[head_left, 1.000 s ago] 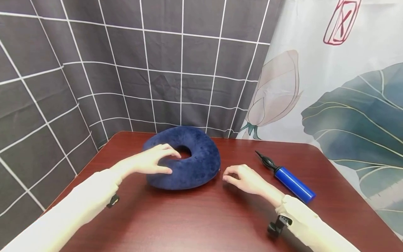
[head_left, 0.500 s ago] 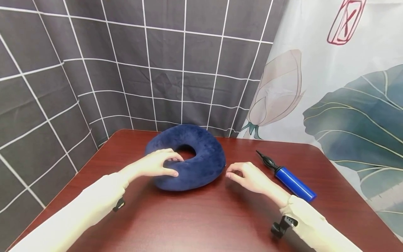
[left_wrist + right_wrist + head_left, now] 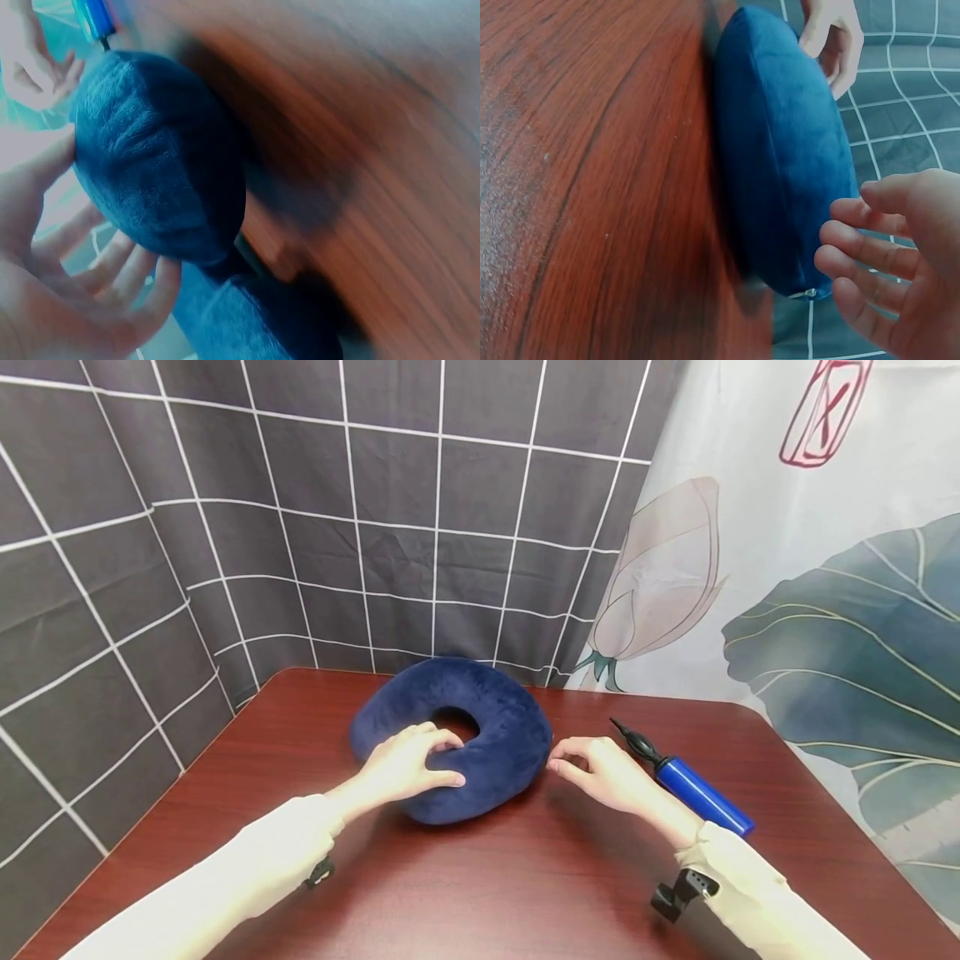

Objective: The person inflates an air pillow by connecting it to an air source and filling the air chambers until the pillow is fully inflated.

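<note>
A dark blue plush neck pillow (image 3: pixel 480 702) lies on the red-brown table, its central hole facing up. My left hand (image 3: pixel 397 768) grips the near-left arm of the pillow, thumb on the near side and fingers reaching into the hole. The left wrist view shows that thumb and those fingers on either side of the blue plush (image 3: pixel 161 150). Beside the pillow's right end is my right hand (image 3: pixel 611 772), fingers loosely bent and holding nothing. In the right wrist view a small zipper pull (image 3: pixel 810 293) shows at the pillow's end, close to the right fingertips.
A blue hand pump (image 3: pixel 701 793) with a black nozzle lies on the table (image 3: pixel 450 893) to the right of my right hand. Behind the table hang a dark grey gridded cloth (image 3: pixel 382 560) and a pale cloth with a plant print (image 3: pixel 847 635).
The left hand has closed on the pillow's arm and moved right. The pillow has slid right and turned slightly with it. My right hand has shifted a little to the right.
</note>
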### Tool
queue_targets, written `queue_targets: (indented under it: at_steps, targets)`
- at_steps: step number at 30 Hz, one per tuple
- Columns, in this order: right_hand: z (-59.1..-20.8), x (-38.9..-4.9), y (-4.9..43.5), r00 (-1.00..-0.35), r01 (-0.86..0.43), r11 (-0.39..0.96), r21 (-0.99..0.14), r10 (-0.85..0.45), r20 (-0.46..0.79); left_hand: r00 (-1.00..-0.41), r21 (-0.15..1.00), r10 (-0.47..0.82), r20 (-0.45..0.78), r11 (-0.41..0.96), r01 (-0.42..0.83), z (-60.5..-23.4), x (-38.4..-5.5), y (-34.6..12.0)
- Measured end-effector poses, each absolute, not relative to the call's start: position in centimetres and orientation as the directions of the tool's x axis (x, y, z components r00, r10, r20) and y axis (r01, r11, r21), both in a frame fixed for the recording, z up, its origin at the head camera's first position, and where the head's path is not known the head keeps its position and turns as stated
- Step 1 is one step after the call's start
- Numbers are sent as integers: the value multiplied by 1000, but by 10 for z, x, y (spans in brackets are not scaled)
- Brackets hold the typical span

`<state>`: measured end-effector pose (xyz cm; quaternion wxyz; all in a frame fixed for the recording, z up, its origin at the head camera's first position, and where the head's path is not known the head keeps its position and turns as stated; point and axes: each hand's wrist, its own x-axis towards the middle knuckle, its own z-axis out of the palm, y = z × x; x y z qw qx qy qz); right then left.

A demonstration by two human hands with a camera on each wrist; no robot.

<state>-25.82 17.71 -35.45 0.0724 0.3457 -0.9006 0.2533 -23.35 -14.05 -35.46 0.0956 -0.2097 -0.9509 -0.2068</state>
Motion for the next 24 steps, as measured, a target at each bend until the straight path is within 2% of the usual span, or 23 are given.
queue_targets:
  at_steps: [8, 18, 24]
  targets:
    - [-350, -259, 180, -752, -659, 645, -389, -572, 326, -921, 350, 275, 276, 864, 363, -352, -233, -117]
    - [-344, -245, 162, -827, -553, 711, -434, -406, 389, -925, 373, 315, 211, 849, 374, -347, -234, -106]
    - [-341, -240, 150, -835, -527, 724, -445, -342, 432, -908, 384, 369, 196, 823, 418, -346, -231, -99]
